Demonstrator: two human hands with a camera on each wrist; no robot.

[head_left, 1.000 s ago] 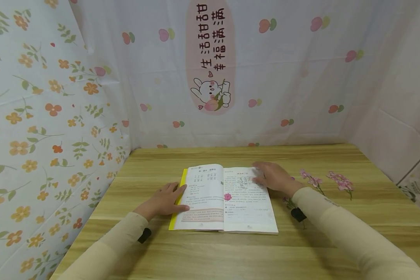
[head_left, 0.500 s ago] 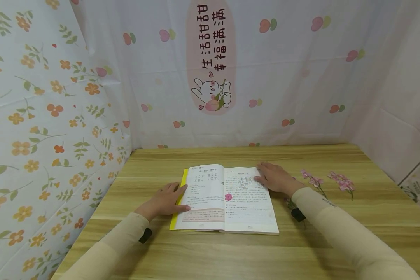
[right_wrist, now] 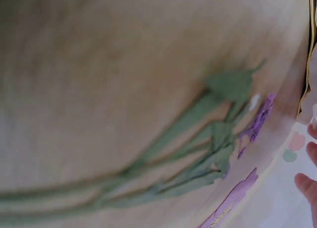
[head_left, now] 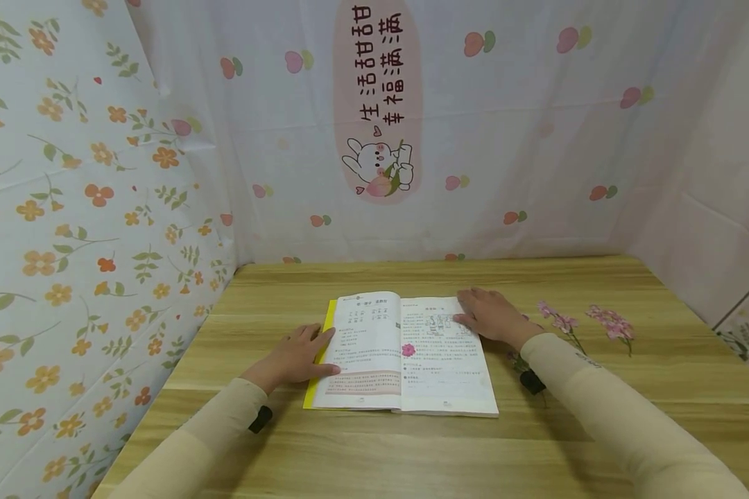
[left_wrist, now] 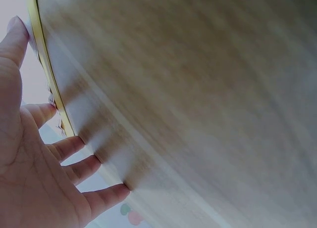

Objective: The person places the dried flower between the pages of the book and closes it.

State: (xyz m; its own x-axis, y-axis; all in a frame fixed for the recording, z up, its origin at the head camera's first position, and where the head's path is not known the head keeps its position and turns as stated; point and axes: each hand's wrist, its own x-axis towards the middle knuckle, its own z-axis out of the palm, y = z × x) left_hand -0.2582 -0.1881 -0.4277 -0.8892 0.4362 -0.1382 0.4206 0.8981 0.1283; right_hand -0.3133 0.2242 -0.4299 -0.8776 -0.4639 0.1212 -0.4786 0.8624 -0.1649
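Book point(head_left: 406, 353) lying open on the table point(head_left: 599, 430), yellow cover edging out; left hand point(head_left: 299, 357) and right hand point(head_left: 489, 317) pressing flat, grips released, unchanged from earlier.

Both forearms, in beige sleeves, reach forward over the open book point(head_left: 406, 353). The left hand point(head_left: 296, 357) lies flat with fingers spread on its left edge. The right hand point(head_left: 489, 317) rests flat, fingers straight, on its upper right page.
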